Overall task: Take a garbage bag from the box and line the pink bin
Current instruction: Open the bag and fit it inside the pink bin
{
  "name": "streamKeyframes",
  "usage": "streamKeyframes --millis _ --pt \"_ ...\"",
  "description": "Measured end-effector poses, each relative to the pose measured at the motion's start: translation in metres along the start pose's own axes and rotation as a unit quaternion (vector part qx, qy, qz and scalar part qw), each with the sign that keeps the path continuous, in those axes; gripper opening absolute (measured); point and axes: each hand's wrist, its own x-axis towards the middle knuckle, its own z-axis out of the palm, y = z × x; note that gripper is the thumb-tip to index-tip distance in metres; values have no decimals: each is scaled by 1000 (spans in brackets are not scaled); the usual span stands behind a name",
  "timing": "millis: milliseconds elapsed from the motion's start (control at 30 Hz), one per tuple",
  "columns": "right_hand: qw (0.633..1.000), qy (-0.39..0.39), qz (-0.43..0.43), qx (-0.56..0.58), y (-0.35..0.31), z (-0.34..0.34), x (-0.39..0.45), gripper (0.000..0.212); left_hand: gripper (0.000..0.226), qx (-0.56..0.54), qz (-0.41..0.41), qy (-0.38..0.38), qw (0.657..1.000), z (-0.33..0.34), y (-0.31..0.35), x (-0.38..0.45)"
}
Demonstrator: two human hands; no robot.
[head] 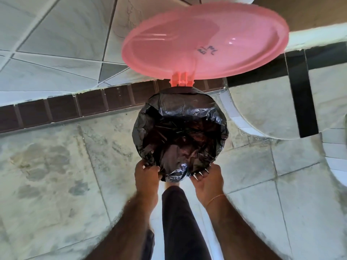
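Head view, looking straight down. Far left: grey tiled floor (52, 166), stained and blotchy, with darker patches. A band of dark brown tiles (75, 107) runs along the base of the pale tiled wall (56, 44), from the left edge toward the centre.

Left hand (146, 175): fingers curled tight over the near-left edge of the black garbage bag (180, 132), pinching the plastic at the rim. Forearm bare.

Centre: the pink bin itself is almost wholly hidden under the bag; only its hinge piece (181, 81) shows, at the far side. The bag sits inside the bin, its mouth folded outward over the round rim all the way around. The plastic is crumpled and glossy and sinks into a dark hollow in the middle. A loose gathered fold hangs over the near edge between the two hands. The pink lid (204, 42) stands open, tipped up and back against the wall, with dark handwritten marks on its inner face; they are too small to read.

Below centre: a dark trouser leg (178, 222), with a bare foot just under the bin's near edge.

Right hand (208, 179): closed on the near-right edge of the bag, fingers bunching the plastic against the rim. A thin bracelet (214, 199) sits at the wrist.

Right: white curved fixtures (262, 119) rest on the floor, crossed by a black strip (302, 102).
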Motion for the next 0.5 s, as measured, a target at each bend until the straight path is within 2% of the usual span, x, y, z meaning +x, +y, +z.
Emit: streamKeyframes --millis 100,233,333,400,433,467,500 --pt "999 -39 27 3 -2 0 -1 47 19 5 -21 -39 999 0 6 7" --pt "997 -56 29 -46 -12 -5 7 51 10 80 32 -94 992 -14 13 20" --pt "993 -54 21 -105 -23 -9 7 43 41 107 47 -163 980 -33 18 28" --pt "977 -17 -19 -214 -31 -9 7 36 43 80 45 -115 989 -43 21 34" --pt "943 18 -85 -320 -34 -11 11 34 41 78 71 -50 993 -45 24 37" --pt "878 67 -185 -436 -37 -11 14 32 43 96 115 19 988 -47 28 40" --pt "792 114 -303 -517 -42 -12 16 30 45 132 176 84 972 -47 32 43"
